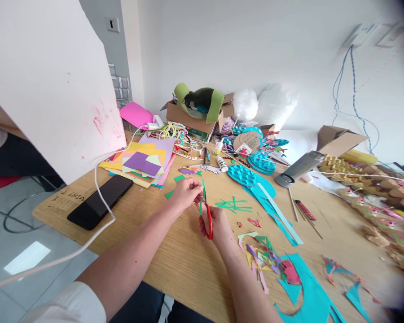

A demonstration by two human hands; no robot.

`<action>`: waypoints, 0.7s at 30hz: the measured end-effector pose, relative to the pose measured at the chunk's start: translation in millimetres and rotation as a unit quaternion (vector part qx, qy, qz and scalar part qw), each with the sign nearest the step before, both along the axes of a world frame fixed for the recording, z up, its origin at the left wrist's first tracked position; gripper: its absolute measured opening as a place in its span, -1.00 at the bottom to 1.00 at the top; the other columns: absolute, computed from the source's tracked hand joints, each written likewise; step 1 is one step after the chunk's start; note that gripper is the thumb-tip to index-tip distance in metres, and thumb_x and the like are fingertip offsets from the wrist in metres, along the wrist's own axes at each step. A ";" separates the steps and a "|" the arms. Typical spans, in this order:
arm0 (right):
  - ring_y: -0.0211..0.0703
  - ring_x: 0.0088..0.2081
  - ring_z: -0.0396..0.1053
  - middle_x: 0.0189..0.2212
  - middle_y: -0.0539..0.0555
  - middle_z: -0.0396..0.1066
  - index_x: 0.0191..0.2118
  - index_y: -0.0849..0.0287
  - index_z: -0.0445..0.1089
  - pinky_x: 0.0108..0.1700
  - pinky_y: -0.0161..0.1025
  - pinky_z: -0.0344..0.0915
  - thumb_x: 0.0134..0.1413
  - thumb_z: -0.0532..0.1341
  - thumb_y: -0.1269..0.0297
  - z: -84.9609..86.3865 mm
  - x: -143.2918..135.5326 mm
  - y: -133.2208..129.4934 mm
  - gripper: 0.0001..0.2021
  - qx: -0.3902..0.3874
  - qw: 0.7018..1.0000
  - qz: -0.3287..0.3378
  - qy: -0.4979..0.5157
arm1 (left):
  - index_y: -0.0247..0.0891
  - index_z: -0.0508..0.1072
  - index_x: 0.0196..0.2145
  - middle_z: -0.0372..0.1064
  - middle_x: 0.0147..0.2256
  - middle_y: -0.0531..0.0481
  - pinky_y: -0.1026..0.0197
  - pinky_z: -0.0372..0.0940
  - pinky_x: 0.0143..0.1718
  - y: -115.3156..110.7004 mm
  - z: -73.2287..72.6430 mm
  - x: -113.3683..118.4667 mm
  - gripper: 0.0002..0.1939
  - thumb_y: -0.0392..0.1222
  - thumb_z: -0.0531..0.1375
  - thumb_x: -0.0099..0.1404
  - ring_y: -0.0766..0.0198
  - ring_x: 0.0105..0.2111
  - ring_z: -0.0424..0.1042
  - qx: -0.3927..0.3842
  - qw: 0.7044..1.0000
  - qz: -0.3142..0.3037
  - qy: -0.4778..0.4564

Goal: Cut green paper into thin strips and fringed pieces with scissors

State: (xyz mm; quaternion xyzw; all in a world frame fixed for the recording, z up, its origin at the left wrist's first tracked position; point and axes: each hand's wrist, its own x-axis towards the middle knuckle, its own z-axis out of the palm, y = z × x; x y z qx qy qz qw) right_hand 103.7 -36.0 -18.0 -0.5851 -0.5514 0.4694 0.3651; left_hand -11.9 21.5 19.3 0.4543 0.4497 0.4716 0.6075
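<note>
Between its fingertips my left hand [187, 194] pinches a narrow green paper strip [203, 185], held upright above the table. Red-handled scissors [209, 223] are gripped in my right hand [218, 225], their blades pointing away from me and lying against the strip. Whether the blades are parted is hard to see. Just right of the scissors lies a small pile of cut green strips [234, 204]. Partly behind my left hand rest some green paper pieces [169, 194].
Left stand stacked coloured papers [143, 163], a black phone [101, 201] and a white cable [104, 204]. Right are blue paper [306, 278], mixed scraps [261, 255], a metal flask [299, 168] and egg cartons [360, 175]. A cardboard box [191, 117] sits behind. A white board [54, 80] rises at left.
</note>
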 end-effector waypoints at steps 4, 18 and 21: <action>-0.30 -0.79 0.17 -0.82 -0.02 0.22 -0.67 0.16 0.18 -0.74 -0.39 0.01 0.00 0.07 -0.29 0.3 0.5 0.2 -0.42 0.013 1.000 0.008 0.010 | -0.32 0.31 -0.59 0.28 -0.68 0.14 0.38 0.23 -0.61 -0.3 -2.3 1.8 -0.83 -0.42 0.14 0.12 0.42 -0.69 0.32 0.002 1.000 -0.002 -0.004; -0.29 -0.79 0.16 -0.85 -0.04 0.21 -0.65 0.18 0.23 -0.74 -0.39 0.02 -0.03 0.11 -0.28 9.4 -1.6 -0.9 -0.44 -0.015 1.000 -0.011 -0.006 | -0.33 0.32 -0.58 0.30 -0.66 0.12 0.39 0.24 -0.63 -0.9 -1.4 1.2 -0.84 -0.42 0.15 0.13 0.43 -0.68 0.32 0.006 1.000 -0.011 -0.011; -0.30 -0.80 0.15 -0.85 -0.05 0.20 -0.65 0.17 0.21 -0.75 -0.39 0.02 -0.05 0.12 -0.28 9.7 -1.7 -0.9 -0.44 -0.022 1.000 -0.014 0.000 | -0.33 0.32 -0.58 0.30 -0.67 0.12 0.38 0.24 -0.62 -1.7 -0.2 0.9 -0.83 -0.42 0.12 0.15 0.43 -0.69 0.31 0.001 1.000 -0.012 -0.005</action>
